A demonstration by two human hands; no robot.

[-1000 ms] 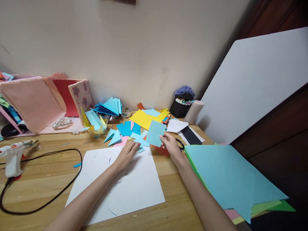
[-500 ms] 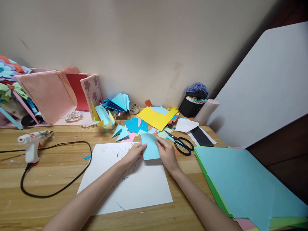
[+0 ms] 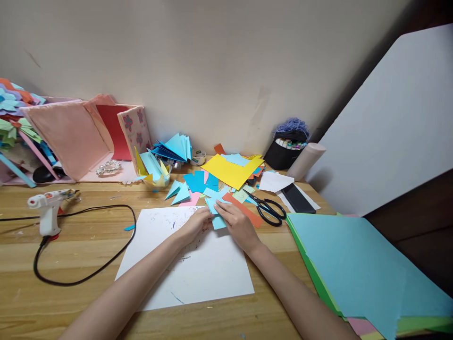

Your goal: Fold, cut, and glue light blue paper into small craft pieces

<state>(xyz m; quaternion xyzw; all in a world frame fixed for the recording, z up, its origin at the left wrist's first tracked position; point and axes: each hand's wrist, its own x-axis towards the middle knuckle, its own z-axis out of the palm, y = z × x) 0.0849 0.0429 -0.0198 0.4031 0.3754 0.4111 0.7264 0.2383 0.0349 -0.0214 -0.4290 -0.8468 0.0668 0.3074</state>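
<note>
A small light blue paper square point(image 3: 216, 213) lies at the far edge of the white sheet point(image 3: 191, 264) on the wooden desk. My left hand point(image 3: 197, 223) pinches its left edge with curled fingers. Flat on top of the piece rests my right hand point(image 3: 236, 223), fingers together, pressing it down so that most of it is hidden. Just beyond the hands lie several blue paper scraps point(image 3: 198, 183) and folded blue triangles point(image 3: 177, 191).
Black scissors point(image 3: 269, 208) lie right of my right hand, by an orange strip point(image 3: 247, 215). A stack of large coloured sheets point(image 3: 354, 269) fills the right side. A glue gun point(image 3: 47, 208) with its black cord point(image 3: 88, 274) sits at left. A yellow sheet point(image 3: 230, 171), marker case point(image 3: 285, 153) and pink box point(image 3: 71, 137) line the wall.
The blue square, held up in my right hand a second ago, came down to the white sheet. Both hands now press on it, and it looks smaller, mostly covered.
</note>
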